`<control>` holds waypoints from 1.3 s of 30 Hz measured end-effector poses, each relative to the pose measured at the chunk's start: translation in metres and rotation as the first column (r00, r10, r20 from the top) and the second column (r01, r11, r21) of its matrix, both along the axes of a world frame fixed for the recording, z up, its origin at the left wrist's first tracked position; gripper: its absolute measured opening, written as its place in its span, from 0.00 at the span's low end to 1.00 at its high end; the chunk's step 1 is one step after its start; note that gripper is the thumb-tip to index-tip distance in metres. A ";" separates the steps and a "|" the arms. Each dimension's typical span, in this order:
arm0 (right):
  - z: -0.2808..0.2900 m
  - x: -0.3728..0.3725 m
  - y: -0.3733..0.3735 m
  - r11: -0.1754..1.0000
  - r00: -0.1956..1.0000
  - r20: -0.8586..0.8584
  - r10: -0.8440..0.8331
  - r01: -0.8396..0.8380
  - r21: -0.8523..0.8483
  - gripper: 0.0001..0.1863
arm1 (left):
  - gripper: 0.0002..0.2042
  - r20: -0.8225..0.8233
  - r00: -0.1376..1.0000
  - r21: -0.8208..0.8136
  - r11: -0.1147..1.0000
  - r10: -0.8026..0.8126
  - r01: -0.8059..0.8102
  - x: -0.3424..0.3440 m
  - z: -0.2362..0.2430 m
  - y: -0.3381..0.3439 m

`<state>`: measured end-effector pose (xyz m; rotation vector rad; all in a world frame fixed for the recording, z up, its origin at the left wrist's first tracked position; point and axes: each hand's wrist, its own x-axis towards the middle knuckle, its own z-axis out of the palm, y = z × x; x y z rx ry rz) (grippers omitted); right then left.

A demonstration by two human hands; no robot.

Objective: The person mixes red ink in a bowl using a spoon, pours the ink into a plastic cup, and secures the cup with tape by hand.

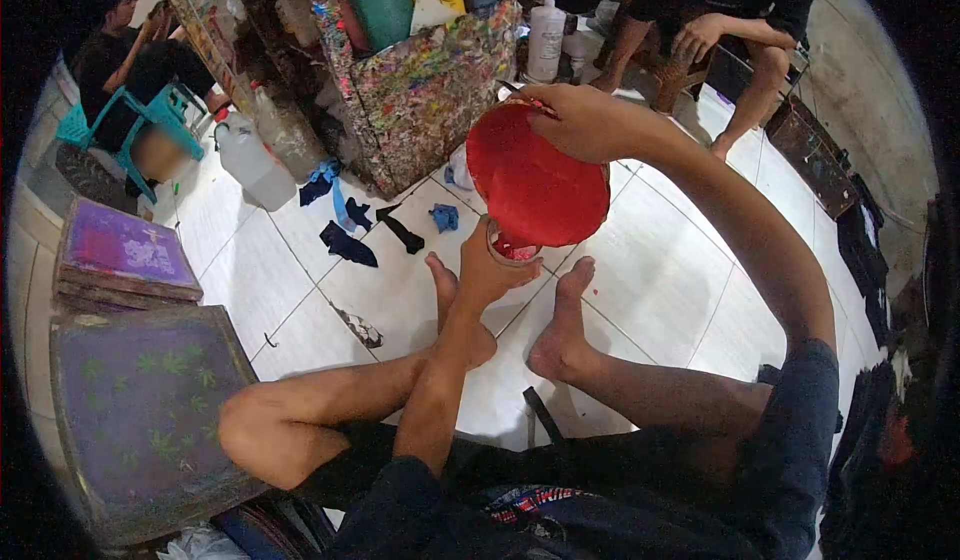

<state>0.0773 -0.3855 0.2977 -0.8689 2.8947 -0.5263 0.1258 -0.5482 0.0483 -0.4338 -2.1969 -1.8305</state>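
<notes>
My right hand [580,120] grips the top of a round container [535,185], tilted over so that its face, covered in red paint-like liquid, shows. Just below its lower edge, my left hand [485,270] is wrapped round a small cup [520,258] with red inside. The container's lower edge overlaps the cup; whether they touch I cannot tell. Both hands are above the tiled floor between my bare feet.
Stacked screen frames [150,410] lie at left, near a translucent jug [250,170] and fabric scraps [345,245]. A paint-crusted stand [430,110] is ahead, a white bottle [545,40] behind. One person [735,0] sits at upper right, another [120,60] at upper left.
</notes>
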 end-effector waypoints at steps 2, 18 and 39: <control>-0.005 0.000 0.002 0.999 0.999 0.039 -0.030 0.031 -0.033 0.23 | 0.39 -0.010 0.999 0.019 0.999 -0.039 0.039 -0.003 -0.008 0.001; -0.028 0.001 0.025 0.997 0.997 0.043 -0.070 0.071 -0.021 0.22 | 0.38 0.034 0.995 -0.336 0.939 0.090 -0.074 0.016 -0.004 0.022; -0.031 0.015 0.041 0.997 0.991 0.113 -0.069 0.074 -0.035 0.22 | 0.38 -0.020 0.999 -0.335 0.941 0.045 -0.049 0.034 -0.008 0.039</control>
